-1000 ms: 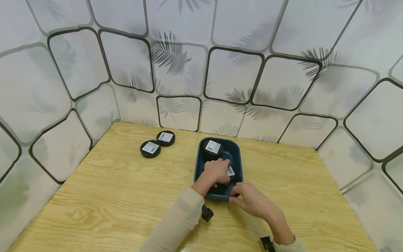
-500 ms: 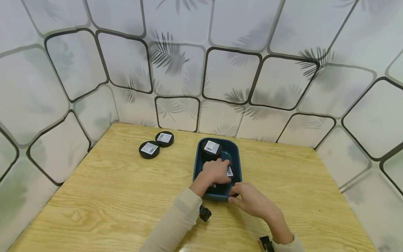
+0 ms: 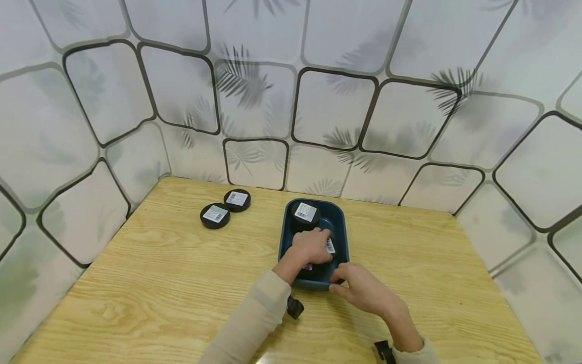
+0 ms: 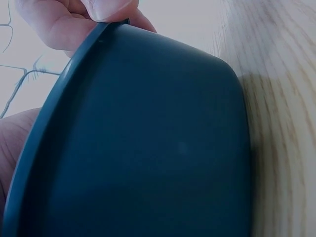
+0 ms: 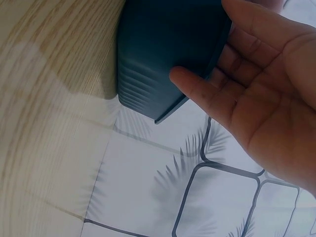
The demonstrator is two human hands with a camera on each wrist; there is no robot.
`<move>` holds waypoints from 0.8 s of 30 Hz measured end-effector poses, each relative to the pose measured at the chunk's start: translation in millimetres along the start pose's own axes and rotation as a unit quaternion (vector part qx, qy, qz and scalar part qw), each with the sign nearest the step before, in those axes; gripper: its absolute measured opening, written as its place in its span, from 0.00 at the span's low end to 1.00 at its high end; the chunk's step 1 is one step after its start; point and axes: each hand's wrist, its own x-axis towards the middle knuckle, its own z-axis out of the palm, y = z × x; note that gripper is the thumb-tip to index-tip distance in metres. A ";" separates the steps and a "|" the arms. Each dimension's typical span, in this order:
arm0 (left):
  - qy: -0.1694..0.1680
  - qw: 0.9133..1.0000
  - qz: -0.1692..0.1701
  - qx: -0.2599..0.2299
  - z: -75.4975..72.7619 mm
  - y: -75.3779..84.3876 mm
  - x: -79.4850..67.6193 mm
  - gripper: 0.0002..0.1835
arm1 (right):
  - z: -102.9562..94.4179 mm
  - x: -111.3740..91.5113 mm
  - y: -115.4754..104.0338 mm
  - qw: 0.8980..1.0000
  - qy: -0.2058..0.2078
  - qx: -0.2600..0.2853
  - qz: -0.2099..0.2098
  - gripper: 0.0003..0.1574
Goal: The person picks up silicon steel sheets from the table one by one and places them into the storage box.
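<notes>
A dark blue plastic bin point(image 3: 284, 237) stands on the table with round black containers in it. My left hand point(image 3: 311, 247) reaches down inside, its fingers around a black container point(image 3: 330, 246) whose white label shows beside them; most of it is hidden under the hand. Behind this hand stands another black container point(image 3: 305, 214) with a barcode label. A further black container point(image 3: 308, 268) is partly covered by the left wrist. My right hand point(image 3: 364, 288) grips the rim at the bin's near right corner, and in the right wrist view its fingers lie on both sides of the bin wall point(image 5: 163, 54).
Two flat round black containers, a nearer one point(image 3: 215, 216) and a farther one point(image 3: 237, 200), lie side by side left of the bin on the wooden table point(image 3: 150, 283). A patterned curtain point(image 3: 336, 111) closes off the back and both sides.
The labelled container under my left hand has shifted slightly, with less of its label showing. Both hands stay nearly in place, and the head view has drifted a little.
</notes>
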 end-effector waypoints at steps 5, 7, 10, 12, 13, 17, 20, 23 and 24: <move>-0.011 1.000 -0.007 0.001 -0.9 1.0 0.2 0.35 | 0.0 0.0 -0.4 1.000 0.000 0.000 0.003 0.06; -0.013 1.000 -0.006 -0.001 -1.9 1.3 -0.4 0.35 | -0.3 -0.1 -0.5 1.000 -0.001 0.003 0.004 0.06; -0.014 1.000 -0.003 -0.010 -3.4 1.6 -2.2 0.33 | -0.9 -0.4 -0.6 1.000 -0.003 0.004 0.005 0.06; -0.014 1.000 0.001 -0.016 -4.7 1.7 -4.0 0.32 | -1.1 -0.5 -0.6 1.000 -0.003 0.003 0.004 0.06; -0.013 1.000 0.003 -0.018 -5.3 1.6 -4.8 0.31 | -1.2 -0.4 -0.6 1.000 -0.002 0.003 0.004 0.06; -0.006 1.000 0.013 -0.022 -7.7 0.4 -8.1 0.28 | -1.1 0.4 -0.1 1.000 -0.001 0.001 0.002 0.06; 0.000 1.000 0.017 -0.023 -8.4 -1.2 -9.7 0.26 | -0.9 1.3 0.5 1.000 -0.001 0.000 0.001 0.06; -0.002 1.000 0.020 -0.017 -8.3 -2.4 -10.2 0.26 | -1.3 1.8 0.5 1.000 -0.001 -0.006 0.004 0.06; -0.004 1.000 0.020 -0.013 -8.1 -2.8 -10.1 0.26 | -1.3 2.0 0.5 1.000 -0.002 -0.007 0.006 0.06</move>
